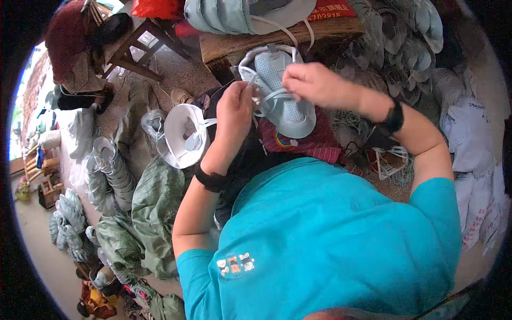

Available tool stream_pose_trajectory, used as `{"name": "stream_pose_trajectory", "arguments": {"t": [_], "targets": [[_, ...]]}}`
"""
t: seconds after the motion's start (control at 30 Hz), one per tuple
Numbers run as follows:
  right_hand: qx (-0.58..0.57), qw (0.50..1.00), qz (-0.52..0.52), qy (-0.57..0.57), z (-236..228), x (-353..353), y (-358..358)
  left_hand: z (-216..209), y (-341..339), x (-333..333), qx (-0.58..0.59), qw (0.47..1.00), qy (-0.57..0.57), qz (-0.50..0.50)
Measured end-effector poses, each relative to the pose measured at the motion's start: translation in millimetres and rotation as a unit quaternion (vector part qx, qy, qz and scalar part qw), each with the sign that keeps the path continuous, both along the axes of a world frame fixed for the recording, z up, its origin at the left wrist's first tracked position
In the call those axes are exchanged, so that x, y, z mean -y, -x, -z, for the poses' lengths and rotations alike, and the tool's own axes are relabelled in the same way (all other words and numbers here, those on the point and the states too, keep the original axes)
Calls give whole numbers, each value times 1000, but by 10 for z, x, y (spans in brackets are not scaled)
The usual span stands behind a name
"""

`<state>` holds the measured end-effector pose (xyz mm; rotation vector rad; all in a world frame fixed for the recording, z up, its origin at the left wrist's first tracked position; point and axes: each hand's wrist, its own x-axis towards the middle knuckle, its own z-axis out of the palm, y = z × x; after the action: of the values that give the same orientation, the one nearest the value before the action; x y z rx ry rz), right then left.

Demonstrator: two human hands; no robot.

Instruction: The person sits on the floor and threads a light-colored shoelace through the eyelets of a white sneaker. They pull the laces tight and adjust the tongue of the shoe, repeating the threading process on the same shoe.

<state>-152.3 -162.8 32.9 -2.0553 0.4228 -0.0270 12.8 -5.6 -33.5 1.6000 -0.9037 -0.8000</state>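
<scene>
A pale grey sneaker with a mesh tongue rests on my lap, its toe toward me and its opening by the wooden bench. A light shoelace crosses over the sneaker between my hands. My left hand is closed at the sneaker's left side, pinching the lace between thumb and fingers. Over the right side of the opening, my right hand is closed too, its fingers pinched where the lace runs in; it is slightly blurred. My palms hide parts of the lace.
A white bucket with laces over its rim stands left of my left hand. Beyond the sneaker is a wooden bench bearing stacked shoe uppers. Green sacks lie left, white sacks right. Another person sits upper left.
</scene>
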Motion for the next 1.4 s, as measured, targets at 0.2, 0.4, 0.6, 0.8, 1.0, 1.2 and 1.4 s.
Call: {"name": "stream_pose_trajectory", "arguments": {"t": [0.2, 0.4, 0.6, 0.8, 1.0, 1.2, 1.4], "targets": [[131, 929, 12, 346, 249, -234, 71, -127, 147, -103, 68, 994, -81, 11], [115, 927, -22, 357, 243, -116, 203, -199, 203, -124, 48, 991, -123, 8], [76, 996, 31, -25, 99, 101, 218, -11, 145, -52, 76, 994, -82, 17], [35, 967, 86, -236, 66, 192, 298, 13, 200, 42, 103, 994, -46, 2], [113, 968, 82, -207, 77, 11, 199, -285, 184, 147, 428, 895, -86, 94], [135, 953, 81, -260, 95, 72, 71, -534, -238, 294, 466, 852, 35, 237], [120, 947, 101, -280, 130, 123, 37, -398, -341, 327, 420, 874, 0, 244]]}}
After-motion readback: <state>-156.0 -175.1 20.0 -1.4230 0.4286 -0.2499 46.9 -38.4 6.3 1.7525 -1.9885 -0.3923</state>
